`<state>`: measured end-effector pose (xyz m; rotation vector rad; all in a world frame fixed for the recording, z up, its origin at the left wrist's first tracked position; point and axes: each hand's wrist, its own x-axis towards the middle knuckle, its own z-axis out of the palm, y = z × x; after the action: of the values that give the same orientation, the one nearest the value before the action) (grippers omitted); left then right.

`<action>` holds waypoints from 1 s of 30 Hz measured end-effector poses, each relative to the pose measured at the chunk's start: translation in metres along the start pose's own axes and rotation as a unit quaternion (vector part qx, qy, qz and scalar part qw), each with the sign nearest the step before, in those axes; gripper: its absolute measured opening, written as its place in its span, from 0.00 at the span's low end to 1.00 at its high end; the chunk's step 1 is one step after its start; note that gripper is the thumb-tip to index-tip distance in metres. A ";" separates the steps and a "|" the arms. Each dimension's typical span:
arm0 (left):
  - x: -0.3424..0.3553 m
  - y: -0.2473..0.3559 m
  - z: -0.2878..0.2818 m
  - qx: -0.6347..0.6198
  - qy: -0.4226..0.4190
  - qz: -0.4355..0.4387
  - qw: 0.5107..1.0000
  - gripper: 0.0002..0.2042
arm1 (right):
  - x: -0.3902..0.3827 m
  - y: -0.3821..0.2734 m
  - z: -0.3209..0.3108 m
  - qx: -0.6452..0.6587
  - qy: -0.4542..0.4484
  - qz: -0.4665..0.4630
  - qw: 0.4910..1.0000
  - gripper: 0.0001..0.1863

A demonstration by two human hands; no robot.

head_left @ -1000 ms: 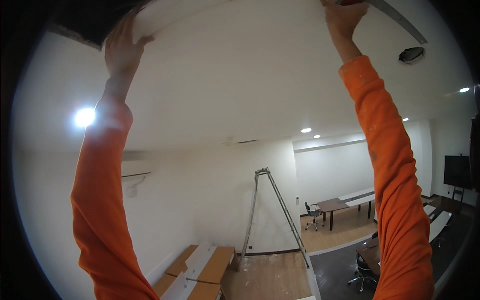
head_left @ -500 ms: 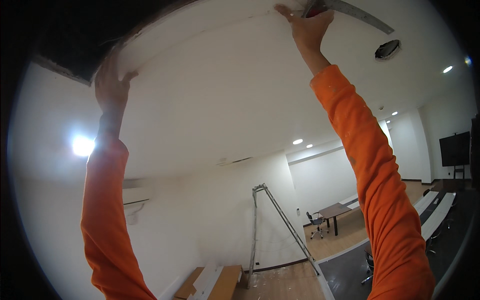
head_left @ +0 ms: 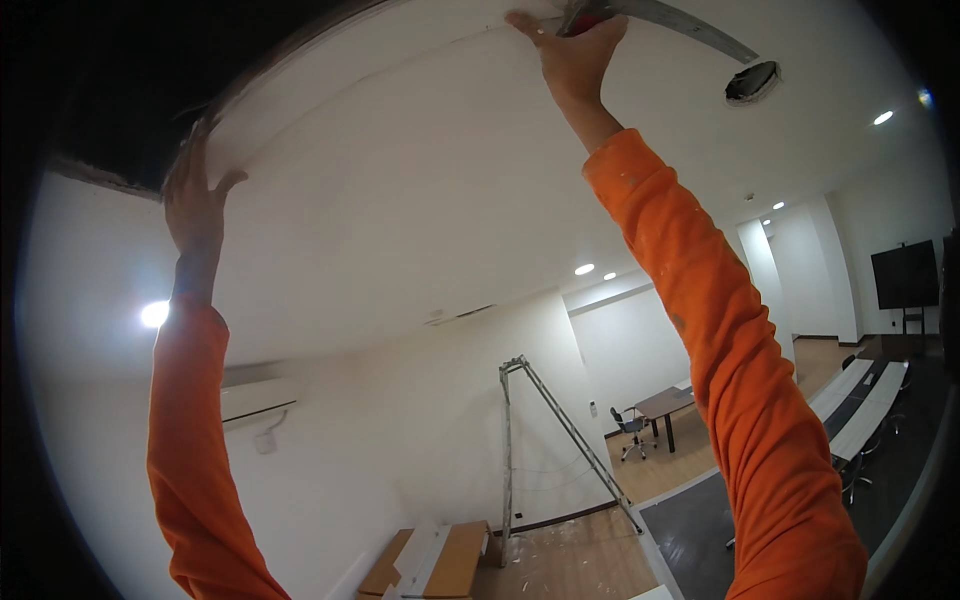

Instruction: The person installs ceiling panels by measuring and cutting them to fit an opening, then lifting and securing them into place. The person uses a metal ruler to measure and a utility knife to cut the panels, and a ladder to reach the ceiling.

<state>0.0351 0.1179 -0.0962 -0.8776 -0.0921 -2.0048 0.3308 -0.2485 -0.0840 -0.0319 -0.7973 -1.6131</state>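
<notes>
Both my arms, in orange sleeves, reach up to a white ceiling (head_left: 400, 180) with a dark opening (head_left: 110, 110) cut in it at the upper left. My left hand (head_left: 198, 205) lies against the edge of this opening, its fingers stretched along the edge and the thumb apart. Higher up and to the right, my right hand (head_left: 578, 65) is closed around a flat metal ruler-like strip (head_left: 695, 28) with a red part under the palm. The strip lies near the ceiling surface and points right. The top of the picture cuts off part of this tool.
A round hole (head_left: 752, 83) pierces the ceiling right of the strip. Below stand a metal stepladder (head_left: 570, 430), a brown table (head_left: 460, 560), and a desk (head_left: 665, 402) with an office chair (head_left: 630, 425). A long conference table (head_left: 880, 400) and a screen (head_left: 905, 275) are at the right.
The whole view has shifted slightly, and both hands appear farther left. My right hand, still holding the metal strip, sits a little farther left of the round hole. My left hand stays at the edge.
</notes>
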 end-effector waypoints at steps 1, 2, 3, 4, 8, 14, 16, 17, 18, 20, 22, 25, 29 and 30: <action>0.000 -0.001 0.000 0.006 0.001 0.006 1.000 0.39 | 0.001 0.000 -0.001 -0.026 -0.008 0.001 1.000 0.57; 0.001 -0.003 -0.001 0.017 0.009 0.014 1.000 0.38 | 0.002 0.000 -0.002 -0.050 -0.015 0.001 0.999 0.57; 0.002 -0.005 -0.002 0.016 -0.001 0.018 1.000 0.38 | 0.002 0.000 -0.004 -0.075 -0.022 0.001 0.997 0.56; 0.003 -0.007 -0.002 0.019 -0.007 0.023 1.000 0.37 | 0.003 0.000 -0.004 -0.015 -0.016 -0.010 1.000 0.55; 0.011 -0.013 -0.006 -0.071 -0.041 0.023 0.996 0.34 | 0.006 0.004 -0.006 0.065 -0.026 0.008 0.998 0.54; 0.039 -0.015 -0.014 -0.184 -0.131 -0.080 0.971 0.34 | 0.008 0.007 -0.001 0.101 0.018 -0.023 0.994 0.55; 0.048 -0.012 -0.016 -0.204 -0.146 -0.037 0.967 0.35 | 0.008 0.006 -0.001 0.104 0.020 -0.031 0.994 0.56; 0.052 -0.011 -0.017 -0.218 -0.155 -0.028 0.963 0.36 | 0.008 0.006 -0.002 0.077 0.013 -0.024 0.997 0.56; 0.055 -0.009 -0.018 -0.195 -0.164 -0.013 0.967 0.36 | 0.009 0.005 -0.004 0.049 0.008 -0.016 0.999 0.56; 0.058 -0.007 -0.017 -0.165 -0.178 0.014 0.970 0.36 | 0.011 0.004 -0.007 0.043 -0.023 0.027 0.998 0.57; 0.058 -0.007 -0.015 -0.131 -0.180 0.017 0.975 0.37 | 0.013 0.003 -0.010 0.016 -0.030 0.034 0.999 0.57; 0.053 -0.011 -0.009 -0.113 -0.162 0.027 0.980 0.38 | 0.015 0.000 -0.007 0.010 -0.006 -0.028 1.000 0.56; 0.046 -0.014 0.000 -0.111 -0.194 -0.006 0.975 0.37 | 0.018 -0.004 -0.002 0.021 -0.014 -0.026 0.999 0.54; 0.043 -0.014 0.000 -0.090 -0.167 0.001 0.982 0.37 | 0.018 -0.005 -0.002 -0.008 -0.028 -0.002 1.000 0.54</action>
<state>0.0106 0.0948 -0.0657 -1.3253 -0.1008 -1.8668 0.3234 -0.2650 -0.0804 -0.0878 -0.8284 -1.6284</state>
